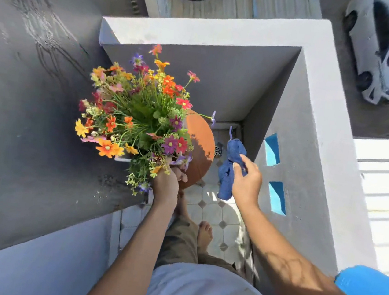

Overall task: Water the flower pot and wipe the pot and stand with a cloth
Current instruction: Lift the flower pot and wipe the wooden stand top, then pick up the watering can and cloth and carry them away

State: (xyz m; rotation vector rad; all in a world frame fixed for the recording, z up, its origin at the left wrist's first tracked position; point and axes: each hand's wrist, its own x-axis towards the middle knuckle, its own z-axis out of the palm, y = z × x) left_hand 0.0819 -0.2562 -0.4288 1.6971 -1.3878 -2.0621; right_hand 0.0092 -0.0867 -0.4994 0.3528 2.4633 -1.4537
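The left hand (166, 185) grips the flower pot (123, 157) at its near edge, over the round orange stand (201, 145). The right hand (245, 180) pinches a blue cloth (230, 166) hanging beside the stand.

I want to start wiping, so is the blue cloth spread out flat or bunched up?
Bunched up. The blue terry cloth hangs crumpled in a narrow clump from the right hand, pinched between thumb and fingers, not spread.
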